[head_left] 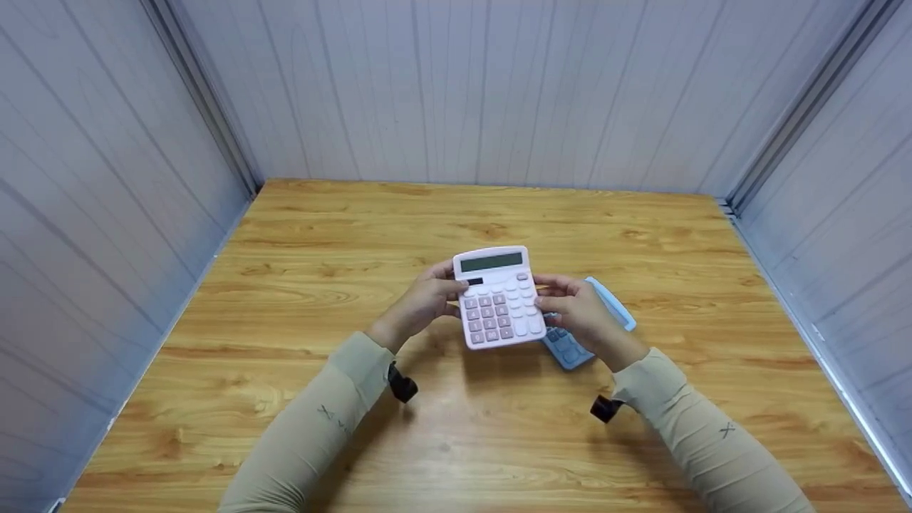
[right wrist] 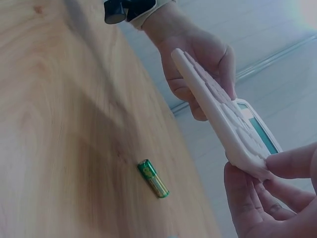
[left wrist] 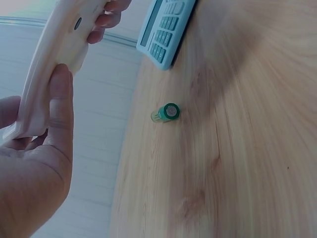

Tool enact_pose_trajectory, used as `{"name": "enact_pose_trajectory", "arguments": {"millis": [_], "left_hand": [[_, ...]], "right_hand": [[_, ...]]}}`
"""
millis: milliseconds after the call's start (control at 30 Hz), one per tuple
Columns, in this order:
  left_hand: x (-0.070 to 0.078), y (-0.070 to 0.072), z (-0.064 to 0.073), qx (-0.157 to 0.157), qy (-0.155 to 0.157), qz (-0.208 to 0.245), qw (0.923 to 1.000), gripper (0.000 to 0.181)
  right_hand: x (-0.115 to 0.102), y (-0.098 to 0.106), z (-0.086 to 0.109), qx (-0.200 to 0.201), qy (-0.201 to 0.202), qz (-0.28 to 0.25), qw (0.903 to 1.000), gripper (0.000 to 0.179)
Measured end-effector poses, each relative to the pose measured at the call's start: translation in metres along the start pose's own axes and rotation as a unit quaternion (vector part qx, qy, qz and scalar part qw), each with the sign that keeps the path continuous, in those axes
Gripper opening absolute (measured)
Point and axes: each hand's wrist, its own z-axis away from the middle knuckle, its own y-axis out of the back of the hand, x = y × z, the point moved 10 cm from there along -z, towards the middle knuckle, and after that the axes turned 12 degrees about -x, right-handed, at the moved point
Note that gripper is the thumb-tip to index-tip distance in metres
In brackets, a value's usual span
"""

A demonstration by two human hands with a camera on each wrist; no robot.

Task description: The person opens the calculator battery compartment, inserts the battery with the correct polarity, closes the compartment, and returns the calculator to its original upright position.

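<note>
A pink and white calculator (head_left: 502, 303) is held up over the wooden table, its display and keys facing me. My left hand (head_left: 422, 301) grips its left edge, thumb on the front near the small solar strip. On the opposite edge my right hand (head_left: 586, 313) pinches it between thumb and fingers. Both wrist views show the calculator raised off the tabletop, its pale back (left wrist: 64, 44) partly visible from the left. A green battery (right wrist: 154, 178) lies on the table below; in the head view it is hidden.
A blue calculator (head_left: 568, 352) lies on the wooden table (head_left: 342, 235), partly covered by my right hand and the pink calculator. Pale panel walls (head_left: 456, 92) enclose the table at the back and both sides. Black wrist mounts (head_left: 403, 385) hang below the sleeves.
</note>
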Motion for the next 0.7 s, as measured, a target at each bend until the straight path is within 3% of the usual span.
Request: {"name": "enact_pose_trajectory", "arguments": {"millis": [333,500,700], "left_hand": [[0.005,0.011,0.005,0.014,-0.014,0.025,0.9995,0.051],[0.001,0.027,0.009,0.071,-0.007,0.048,0.9963,0.04],[-0.002,0.046,0.019,0.153,0.006,0.051,0.9869,0.034]], "right_hand": [[0.0,-0.011,-0.01,-0.001,0.0,-0.044,0.999,0.052],[0.003,-0.013,-0.016,0.022,-0.006,-0.054,0.9983,0.052],[0.005,-0.02,-0.026,0.035,-0.011,-0.045,0.9983,0.051]]}}
